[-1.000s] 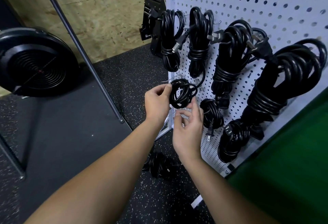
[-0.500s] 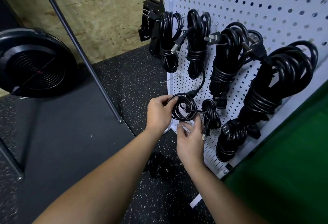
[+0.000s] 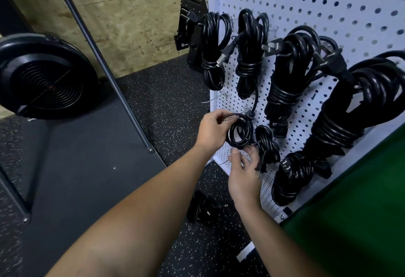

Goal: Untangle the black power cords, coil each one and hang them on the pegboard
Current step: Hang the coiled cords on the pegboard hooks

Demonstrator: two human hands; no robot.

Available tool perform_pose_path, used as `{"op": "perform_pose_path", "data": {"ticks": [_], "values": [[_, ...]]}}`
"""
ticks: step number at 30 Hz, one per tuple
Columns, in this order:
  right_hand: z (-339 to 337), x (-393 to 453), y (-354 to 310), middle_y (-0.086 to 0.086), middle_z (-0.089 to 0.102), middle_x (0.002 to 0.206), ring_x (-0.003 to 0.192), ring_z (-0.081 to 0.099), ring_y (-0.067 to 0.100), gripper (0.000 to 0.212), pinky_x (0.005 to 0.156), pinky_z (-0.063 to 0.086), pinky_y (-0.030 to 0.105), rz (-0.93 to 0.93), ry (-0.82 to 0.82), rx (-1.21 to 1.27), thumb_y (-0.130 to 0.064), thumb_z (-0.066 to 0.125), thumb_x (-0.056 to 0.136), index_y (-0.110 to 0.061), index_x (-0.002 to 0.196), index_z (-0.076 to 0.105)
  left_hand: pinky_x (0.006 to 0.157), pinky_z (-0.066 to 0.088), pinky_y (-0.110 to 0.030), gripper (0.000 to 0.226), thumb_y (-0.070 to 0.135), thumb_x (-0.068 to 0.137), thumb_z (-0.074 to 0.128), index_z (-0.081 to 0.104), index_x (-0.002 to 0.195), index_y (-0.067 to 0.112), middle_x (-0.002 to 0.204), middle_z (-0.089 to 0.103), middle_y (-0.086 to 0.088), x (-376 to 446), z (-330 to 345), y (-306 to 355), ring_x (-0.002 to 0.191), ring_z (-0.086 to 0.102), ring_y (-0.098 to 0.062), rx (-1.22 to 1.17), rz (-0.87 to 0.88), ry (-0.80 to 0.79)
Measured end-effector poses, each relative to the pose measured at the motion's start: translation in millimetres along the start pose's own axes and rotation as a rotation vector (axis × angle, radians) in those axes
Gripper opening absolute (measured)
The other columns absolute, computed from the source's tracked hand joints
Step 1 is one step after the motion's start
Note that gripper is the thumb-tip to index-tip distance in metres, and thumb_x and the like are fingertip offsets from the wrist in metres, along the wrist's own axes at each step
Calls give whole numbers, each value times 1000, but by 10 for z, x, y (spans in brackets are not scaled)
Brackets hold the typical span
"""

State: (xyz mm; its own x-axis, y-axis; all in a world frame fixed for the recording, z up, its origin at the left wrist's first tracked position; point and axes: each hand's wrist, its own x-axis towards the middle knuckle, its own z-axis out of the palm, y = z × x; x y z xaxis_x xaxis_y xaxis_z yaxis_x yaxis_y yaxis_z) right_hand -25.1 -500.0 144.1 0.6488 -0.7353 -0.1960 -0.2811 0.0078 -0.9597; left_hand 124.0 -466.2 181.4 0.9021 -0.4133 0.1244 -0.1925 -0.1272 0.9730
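Coiled cord (image 3: 239, 133) gripped by left hand (image 3: 213, 130) at pegboard (image 3: 306, 2) edge; right hand (image 3: 243, 174) loose-fingered.

Two bare forearms in shot, reaching up from the bottom edge, no sleeves anywhere along them. Left hand (image 3: 213, 130) bare: no glove, no ring, no watch at the wrist. Right hand (image 3: 244, 174) equally bare, wrist uncovered, no band or strap. Short nails, as far as the blur allows. Fingers of the right hand smeared, details lost. Nothing worn in view.
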Motion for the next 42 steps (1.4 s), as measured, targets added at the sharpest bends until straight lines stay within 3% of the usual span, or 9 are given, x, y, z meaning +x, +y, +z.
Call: {"op": "perform_pose_path", "data": {"ticks": [3, 10, 14, 23, 27, 29, 32, 36, 42], "values": [[-37, 34, -21, -33, 65, 124, 104, 65, 11, 48, 77, 44, 27, -4, -7, 17, -52, 53, 112, -40, 156, 39, 89, 58, -31, 14, 30, 105, 75, 79, 112, 18, 101, 80, 8, -37, 111, -81, 94, 75, -7, 65, 23, 30], [17, 119, 49, -25, 78, 111, 102, 71, -7, 28, 95, 49, 19, 51, 55, 292, -26, 73, 104, -40, 124, 58, 92, 57, -24, 27, 13, 98, 81, 77, 124, 11, 107, 80, -3, -204, 75, -171, 102, 75, -13, -367, -123, 6], [51, 179, 168, -1, 82, 101, 101, 80, 17, 15, 105, 60, 47, 64, 90, 358, -6, 82, 95, -16, 103, 75, 107, 54, -31, 36, 8, 97, 79, 75, 132, 12, 129, 79, -3, -292, -40, -250, 123, 73, -16, -445, -202, -68], [-27, 93, 153, -1, 81, 117, 107, 79, 15, 24, 105, 60, 42, 149, 30, 305, -13, 85, 95, -17, 117, 75, 89, 55, -22, 48, 15, 89, 90, 73, 134, 16, 134, 75, 1, -405, -72, -374, 123, 72, -13, -435, -339, -42], [-42, 19, 40, -9, 78, 100, 95, 76, 8, 29, 83, 59, 28, 40, 45, 225, -48, 88, 91, -28, 100, 70, 82, 59, -18, 54, 3, 89, 86, 66, 139, 9, 126, 74, -7, -387, -93, -373, 109, 76, -13, -441, -383, -86], [-6, 19, 34, -7, 82, 106, 102, 79, 12, 47, 92, 64, 37, 16, 33, 210, -73, 82, 85, -33, 107, 72, 84, 60, -22, 56, -5, 89, 83, 61, 140, 5, 114, 76, -10, -366, -127, -353, 96, 79, -15, -468, -417, -146], [12, 27, -49, -10, 84, 97, 99, 82, 14, 16, 99, 63, 44, -38, 17, 272, -54, 78, 98, -40, 92, 77, 97, 61, -32, 60, -12, 87, 81, 59, 140, 4, 114, 80, -14, -308, -165, -355, 104, 79, -25, -502, -425, -193], [51, 66, -87, 4, 84, 91, 88, 83, 16, 12, 93, 67, 48, -49, 27, 283, -28, 72, 107, -19, 98, 70, 114, 56, -43, 63, -10, 77, 89, 71, 134, 10, 123, 74, -15, -234, -245, -365, 110, 76, -24, -395, -394, -220], [44, -8, -48, -1, 81, 102, 89, 83, 14, 22, 82, 65, 35, -153, -20, 199, -15, 61, 112, -29, 95, 62, 75, 61, -28, 58, 17, 95, 86, 56, 144, 19, 99, 84, 0, -175, -488, -155, 91, 78, -21, -341, -524, -410]]}}
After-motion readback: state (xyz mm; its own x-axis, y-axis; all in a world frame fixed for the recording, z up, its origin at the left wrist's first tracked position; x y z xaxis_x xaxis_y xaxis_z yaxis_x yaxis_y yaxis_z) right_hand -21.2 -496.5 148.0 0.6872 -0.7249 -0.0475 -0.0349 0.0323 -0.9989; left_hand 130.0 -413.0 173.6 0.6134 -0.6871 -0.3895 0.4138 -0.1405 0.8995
